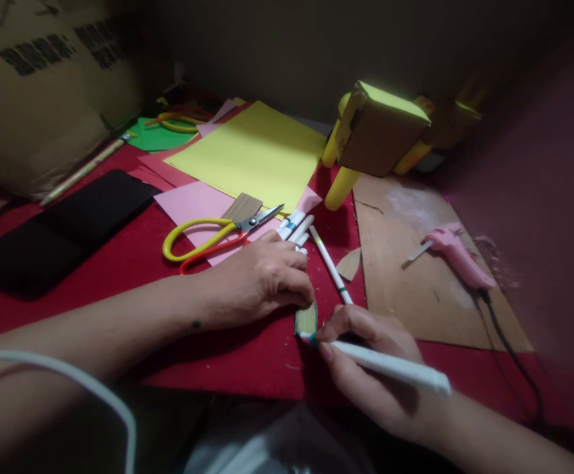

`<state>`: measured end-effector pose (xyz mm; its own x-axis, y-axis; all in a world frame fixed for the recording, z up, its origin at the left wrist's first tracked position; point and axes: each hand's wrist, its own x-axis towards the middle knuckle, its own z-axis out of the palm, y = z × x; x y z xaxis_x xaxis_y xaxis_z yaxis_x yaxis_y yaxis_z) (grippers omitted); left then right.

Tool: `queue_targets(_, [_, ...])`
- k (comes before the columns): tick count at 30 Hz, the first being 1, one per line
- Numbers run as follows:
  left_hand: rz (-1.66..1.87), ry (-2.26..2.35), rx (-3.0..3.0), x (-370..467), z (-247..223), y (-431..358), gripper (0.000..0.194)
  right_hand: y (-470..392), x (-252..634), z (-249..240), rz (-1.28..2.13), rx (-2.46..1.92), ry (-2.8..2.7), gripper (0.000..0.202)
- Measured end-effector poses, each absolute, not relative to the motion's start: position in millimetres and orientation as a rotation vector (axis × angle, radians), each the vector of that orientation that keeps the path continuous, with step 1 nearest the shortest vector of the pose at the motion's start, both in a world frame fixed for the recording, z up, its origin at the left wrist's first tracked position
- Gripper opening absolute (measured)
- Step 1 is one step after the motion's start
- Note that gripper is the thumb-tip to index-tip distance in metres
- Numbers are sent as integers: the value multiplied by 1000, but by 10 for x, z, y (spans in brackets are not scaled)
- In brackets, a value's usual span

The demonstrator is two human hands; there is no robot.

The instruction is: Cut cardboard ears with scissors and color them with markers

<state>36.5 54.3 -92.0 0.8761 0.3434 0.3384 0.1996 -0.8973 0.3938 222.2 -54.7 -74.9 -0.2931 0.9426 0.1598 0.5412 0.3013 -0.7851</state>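
Our left hand [262, 276] pins a small cardboard piece [307, 320] to the red table [247, 359] while our right hand [370, 368] grips a white marker [386, 365], tip touching it.

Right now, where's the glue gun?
The pink glue gun lies on the brown cardboard sheet, right of both hands, below the yellow-legged cardboard model.

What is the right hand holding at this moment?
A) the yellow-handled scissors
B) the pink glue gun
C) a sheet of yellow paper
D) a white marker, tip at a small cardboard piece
D: the right hand grips a white marker whose tip meets the small cardboard piece pinned by the left hand; the scissors and glue gun lie untouched.
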Motion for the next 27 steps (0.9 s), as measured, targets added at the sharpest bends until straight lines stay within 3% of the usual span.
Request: queue_targets(27, [612, 393, 2691, 372, -915, 542, 22, -549, 2227, -776, 868, -1276, -1902, 12])
